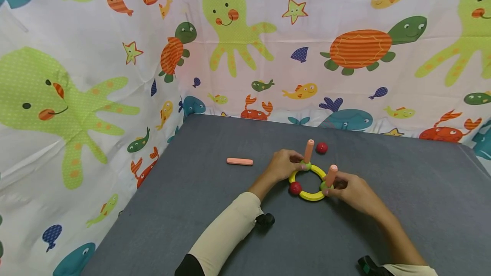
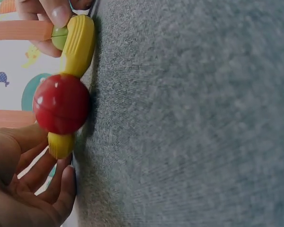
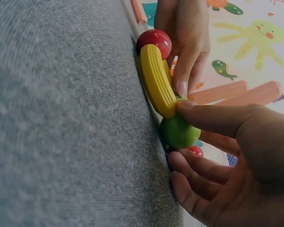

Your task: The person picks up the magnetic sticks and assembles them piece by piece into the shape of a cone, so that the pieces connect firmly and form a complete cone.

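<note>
A ring of yellow curved pieces (image 1: 312, 196) lies on the grey table, joined by a red ball (image 1: 295, 188) at its near left and two green balls. My left hand (image 1: 284, 165) pinches the far green ball (image 1: 306, 165), from which an orange-pink stick (image 1: 309, 150) stands up. On the ring's right side, my right hand (image 1: 350, 191) grips the other green ball (image 3: 179, 132) with thumb and fingers. Another stick (image 1: 331, 175) rises from that ball, leaning slightly. In the left wrist view, the red ball (image 2: 61, 104) partly hides the ring behind it.
A loose red ball (image 1: 322, 148) sits just beyond the ring. To the left, a loose orange-pink stick (image 1: 239, 162) lies flat on the grey table (image 1: 207, 139). A white cloth (image 1: 253, 12) printed with sea animals hangs behind and along the left side.
</note>
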### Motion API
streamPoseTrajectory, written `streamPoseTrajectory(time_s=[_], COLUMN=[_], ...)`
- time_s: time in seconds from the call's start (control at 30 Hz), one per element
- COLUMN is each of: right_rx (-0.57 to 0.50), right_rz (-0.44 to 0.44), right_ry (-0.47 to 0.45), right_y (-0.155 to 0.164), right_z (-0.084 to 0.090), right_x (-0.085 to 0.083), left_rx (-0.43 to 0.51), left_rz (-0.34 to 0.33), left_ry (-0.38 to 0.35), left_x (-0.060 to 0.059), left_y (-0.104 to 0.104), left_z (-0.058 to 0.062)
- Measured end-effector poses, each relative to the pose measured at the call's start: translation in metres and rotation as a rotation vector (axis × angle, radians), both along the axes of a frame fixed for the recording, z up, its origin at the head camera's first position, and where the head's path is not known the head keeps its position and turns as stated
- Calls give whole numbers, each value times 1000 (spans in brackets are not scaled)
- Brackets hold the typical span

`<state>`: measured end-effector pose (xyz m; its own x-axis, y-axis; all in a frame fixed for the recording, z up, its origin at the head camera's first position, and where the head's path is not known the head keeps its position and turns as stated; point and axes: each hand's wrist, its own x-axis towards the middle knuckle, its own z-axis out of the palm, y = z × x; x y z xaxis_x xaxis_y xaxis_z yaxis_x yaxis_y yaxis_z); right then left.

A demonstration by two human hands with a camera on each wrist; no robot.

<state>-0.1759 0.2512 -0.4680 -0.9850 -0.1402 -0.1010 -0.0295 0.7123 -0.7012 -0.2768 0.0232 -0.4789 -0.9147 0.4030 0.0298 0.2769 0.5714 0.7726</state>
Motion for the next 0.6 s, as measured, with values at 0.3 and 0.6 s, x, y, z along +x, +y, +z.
streamPoseTrajectory(time_s=[0.3, 0.6], right_rx=[-41, -39], right_rz=[55, 55], right_ry=[-57, -78], right_y=[0, 1], right_z=[1, 2], right_x=[-2, -2], left_rx=[-16, 162], left_rz=[-5, -18], left_ry=[8, -34], left_x=[3, 7], left_y=[3, -11], left_z=[4, -2])
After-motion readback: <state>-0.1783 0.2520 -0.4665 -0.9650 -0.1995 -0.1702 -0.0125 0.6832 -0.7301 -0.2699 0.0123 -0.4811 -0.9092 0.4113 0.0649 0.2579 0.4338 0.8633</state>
